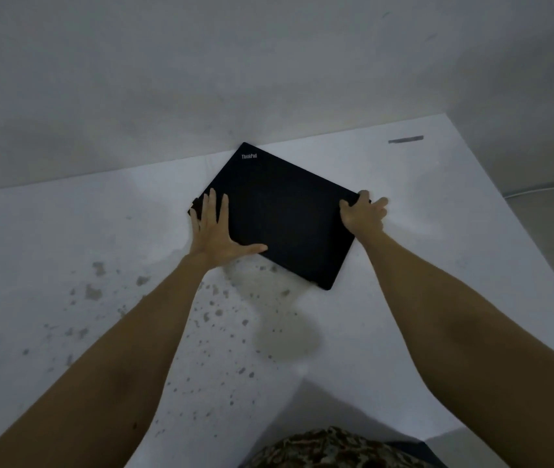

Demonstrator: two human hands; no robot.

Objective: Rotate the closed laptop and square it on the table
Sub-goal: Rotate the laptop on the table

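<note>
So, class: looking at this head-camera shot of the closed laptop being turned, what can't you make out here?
- Head view: the left hand covers the laptop at its left corner.
- The right hand hides the right corner; its grip underneath cannot be seen.
- The dark strip far right on the table is too small to identify.
- The laptop's underside and side ports are out of sight.
- The patterned clothing is cut by the bottom edge.

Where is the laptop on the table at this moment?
In the head view the closed laptop lies skewed at the table's far middle, one corner near the wall, between the left hand and right hand.
</note>
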